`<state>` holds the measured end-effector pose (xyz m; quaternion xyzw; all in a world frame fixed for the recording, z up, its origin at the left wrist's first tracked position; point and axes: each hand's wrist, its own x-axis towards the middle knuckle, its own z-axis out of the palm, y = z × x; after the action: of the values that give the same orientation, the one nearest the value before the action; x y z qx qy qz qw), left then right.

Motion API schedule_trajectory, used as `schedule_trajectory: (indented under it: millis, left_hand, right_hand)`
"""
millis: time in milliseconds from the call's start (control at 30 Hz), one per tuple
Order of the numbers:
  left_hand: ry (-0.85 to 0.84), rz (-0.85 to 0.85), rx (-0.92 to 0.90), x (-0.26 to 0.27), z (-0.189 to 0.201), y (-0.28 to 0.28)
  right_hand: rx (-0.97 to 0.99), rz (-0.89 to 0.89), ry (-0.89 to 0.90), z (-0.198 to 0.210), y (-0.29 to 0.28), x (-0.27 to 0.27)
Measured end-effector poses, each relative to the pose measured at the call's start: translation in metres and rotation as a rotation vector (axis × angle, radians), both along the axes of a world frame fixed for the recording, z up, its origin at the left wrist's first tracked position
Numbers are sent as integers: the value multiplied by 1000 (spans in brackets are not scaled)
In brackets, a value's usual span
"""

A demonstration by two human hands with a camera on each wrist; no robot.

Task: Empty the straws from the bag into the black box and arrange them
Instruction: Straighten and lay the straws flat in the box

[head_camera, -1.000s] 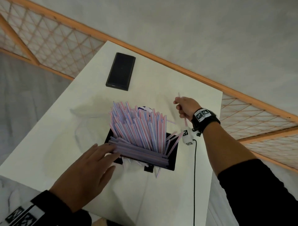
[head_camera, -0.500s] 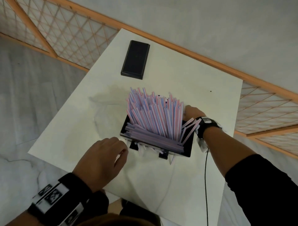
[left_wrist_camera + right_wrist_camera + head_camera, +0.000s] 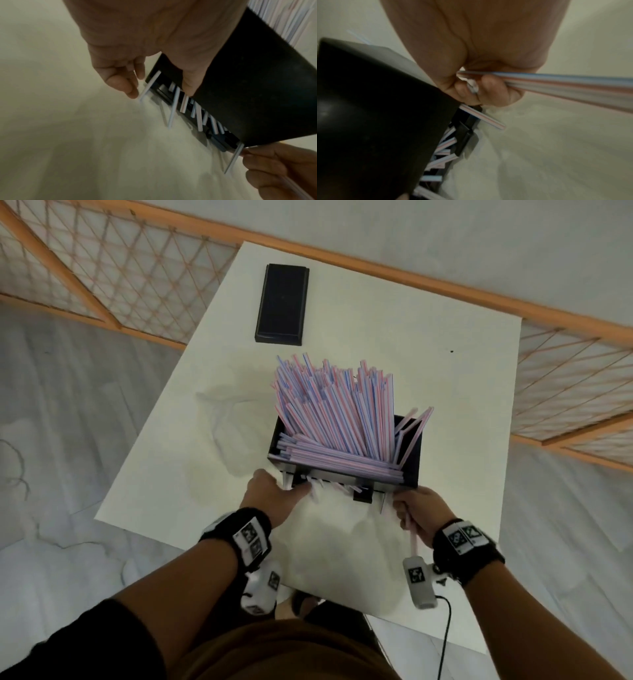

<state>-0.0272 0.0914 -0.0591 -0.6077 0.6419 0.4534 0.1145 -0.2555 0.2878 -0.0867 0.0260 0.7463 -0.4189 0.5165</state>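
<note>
Head view, straws (image 3: 337, 419): a dense pink-and-blue striped mass stood fanned and leaning in the black box (image 3: 409, 460), with a layer lying flat across its near side.
Stray ends: short straw ends (image 3: 173, 106) poked out through the slot at the box's near bottom edge, onto the counter (image 3: 342, 542).
Black box: it sat mid-counter, near the front edge, and seemed tilted slightly in the wrist views; whether it was lifted could not be told.
Left hand (image 3: 270, 494): it lay at the box's near-left corner, thumb against the black wall, fingers (image 3: 120, 83) loosely curled and touching one protruding straw; a firm grip was not evident.
Right hand (image 3: 416, 517): at the near-right corner, fingers (image 3: 494, 92) curled round a loose straw (image 3: 565, 82) that trailed back past the wrist.
Step in hand: judged to be squaring the box and dealing with the ends that escaped below.
Doing it well: steady the box with both hands at the low corners, push or draw the stray ends evenly, and avoid tipping it, since the top-heavy fan would likely spill forward.
Held straw: better dropped in among the upright ones before both hands work the slot.
Further off: a black lid-like tray (image 3: 282, 302) lay at the counter's far end, well apart.
Bag: not clearly visible.
</note>
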Motion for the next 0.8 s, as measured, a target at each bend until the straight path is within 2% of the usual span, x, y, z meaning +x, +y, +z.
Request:
schedule_trajectory:
  millis: [133, 233, 367, 500, 667, 800]
  left_hand:
    - [100, 22, -17, -17, -19, 4]
    - [96, 54, -18, -29, -16, 6]
    - [83, 56, -69, -31, -25, 5]
    - [97, -12, -127, -25, -26, 7]
    - [43, -64, -140, -19, -26, 0]
    - [15, -91, -162, -13, -29, -5]
  right_hand:
    - [-92, -177, -45, -3, 2, 22]
    - [-100, -189, -22, -6, 4, 32]
    - [-43, -54, 122, -11, 2, 43]
    - [77, 71, 250, -16, -7, 55]
    - [145, 83, 253, -16, -3, 66]
    - [177, 225, 271, -7, 20, 74]
